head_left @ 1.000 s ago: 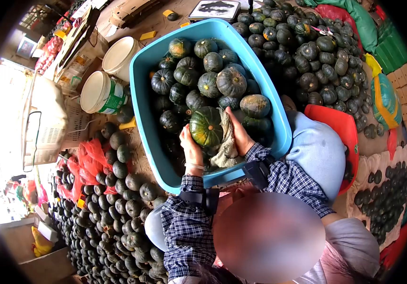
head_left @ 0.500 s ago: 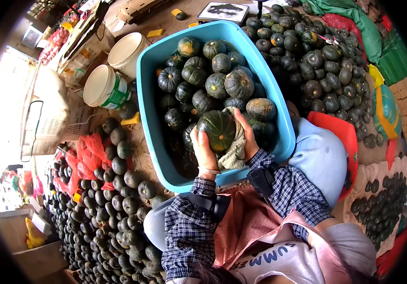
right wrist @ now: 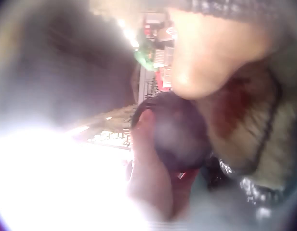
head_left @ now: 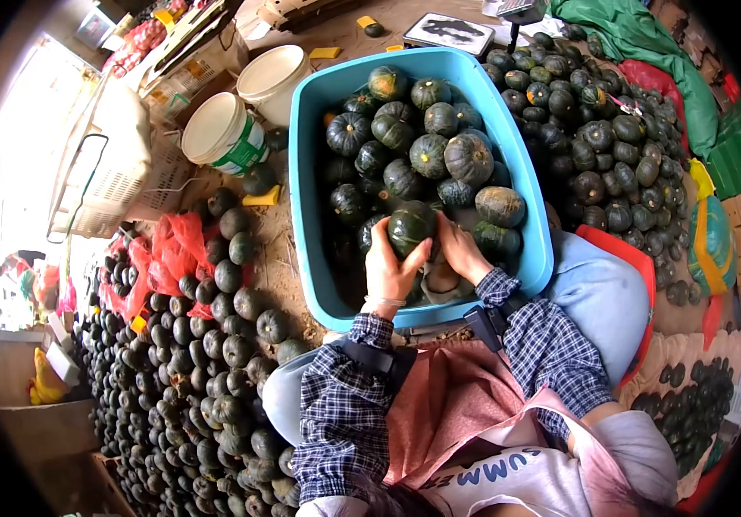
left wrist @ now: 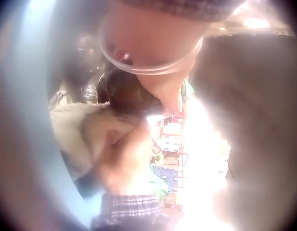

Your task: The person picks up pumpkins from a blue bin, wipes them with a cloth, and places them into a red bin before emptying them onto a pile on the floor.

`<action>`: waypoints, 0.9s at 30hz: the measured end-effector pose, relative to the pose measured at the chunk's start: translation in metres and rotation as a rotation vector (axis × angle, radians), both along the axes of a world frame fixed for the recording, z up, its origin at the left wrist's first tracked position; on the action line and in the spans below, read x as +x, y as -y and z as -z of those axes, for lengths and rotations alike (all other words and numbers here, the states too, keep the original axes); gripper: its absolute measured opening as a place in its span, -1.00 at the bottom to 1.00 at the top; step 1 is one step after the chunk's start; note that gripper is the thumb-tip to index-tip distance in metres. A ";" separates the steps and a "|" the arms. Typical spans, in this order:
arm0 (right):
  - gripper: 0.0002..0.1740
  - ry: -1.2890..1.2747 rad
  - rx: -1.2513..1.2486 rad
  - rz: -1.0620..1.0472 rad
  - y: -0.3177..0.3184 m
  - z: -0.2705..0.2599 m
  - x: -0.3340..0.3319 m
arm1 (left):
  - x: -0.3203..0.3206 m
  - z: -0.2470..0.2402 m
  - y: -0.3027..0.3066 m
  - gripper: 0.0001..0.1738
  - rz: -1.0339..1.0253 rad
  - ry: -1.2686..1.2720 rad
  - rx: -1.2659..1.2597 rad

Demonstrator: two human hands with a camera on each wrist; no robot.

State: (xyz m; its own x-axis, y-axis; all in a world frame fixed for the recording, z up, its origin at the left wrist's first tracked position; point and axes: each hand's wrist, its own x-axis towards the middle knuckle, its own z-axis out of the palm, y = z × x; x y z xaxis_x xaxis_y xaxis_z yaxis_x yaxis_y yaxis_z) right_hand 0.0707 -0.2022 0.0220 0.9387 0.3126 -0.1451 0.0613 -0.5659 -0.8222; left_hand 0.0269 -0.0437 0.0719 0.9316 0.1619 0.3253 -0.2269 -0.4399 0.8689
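My left hand [head_left: 393, 265] grips a dark green pumpkin [head_left: 411, 226] over the near end of a blue tub [head_left: 303, 215], its thumb lying across the near side. On the pumpkin's right side is my right hand [head_left: 463, 250], which holds a pale, crumpled cloth [head_left: 441, 283] that hangs below it. In the left wrist view the cloth [left wrist: 71, 130] spreads out from under the right hand [left wrist: 122, 156]. A dark stain shows on the cloth [right wrist: 264, 130] in the right wrist view, beside the pumpkin [right wrist: 182, 134]. Several more pumpkins [head_left: 468, 159] fill the tub beyond my hands.
Piles of pumpkins lie on the floor at left [head_left: 206, 379] and at upper right [head_left: 599, 133]. A red container [head_left: 625, 246] stands by my right knee. White buckets [head_left: 219, 129] stand left of the tub, and a scale [head_left: 448, 34] sits behind it.
The pumpkin has been turned between my hands: its ribbed end with the pale spot faced up earlier, now a smooth side does. The cloth has slid lower. The head view has shifted.
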 end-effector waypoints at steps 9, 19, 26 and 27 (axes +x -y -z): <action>-0.08 0.223 0.132 0.045 -0.011 -0.046 0.011 | 0.014 0.004 -0.027 -0.35 0.221 -0.650 -0.802; -0.26 0.040 1.061 0.304 0.215 -0.209 -0.010 | 0.034 0.082 -0.056 -0.11 0.282 -0.953 0.696; -0.12 -0.151 0.262 1.056 0.441 -0.159 -0.151 | 0.027 0.112 -0.033 -0.69 0.599 -1.188 0.546; -0.10 -0.199 -0.009 1.137 0.471 -0.101 -0.160 | 0.022 0.103 -0.025 -0.67 0.514 -1.220 0.472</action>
